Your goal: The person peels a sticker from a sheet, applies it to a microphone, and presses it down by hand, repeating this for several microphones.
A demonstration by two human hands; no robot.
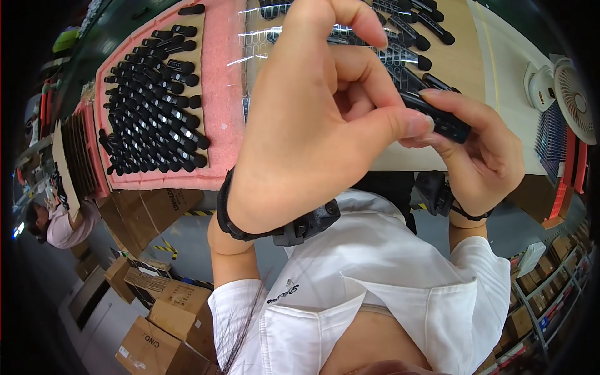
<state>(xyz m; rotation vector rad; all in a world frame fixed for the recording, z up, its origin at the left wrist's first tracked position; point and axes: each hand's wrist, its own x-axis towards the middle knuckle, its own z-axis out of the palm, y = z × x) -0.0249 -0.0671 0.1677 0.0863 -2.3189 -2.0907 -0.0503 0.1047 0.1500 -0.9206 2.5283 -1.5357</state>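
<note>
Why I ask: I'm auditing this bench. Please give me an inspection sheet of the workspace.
Surface: pale tabletop, with pink foam at left.
Job's things: black device held up in front; many microphone-shaped pieces in dense rows on the left, more on the right.
Clutter: clear plastic sheets with printed outlines; white fan at the right.
Left grip: thumb against the device; finger closure hard to tell.
Right grip: thumb and fingers hold the device.
Cables: nothing seen.
Surroundings: cardboard boxes at lower left, shelving at lower right, another person at far left.
</note>
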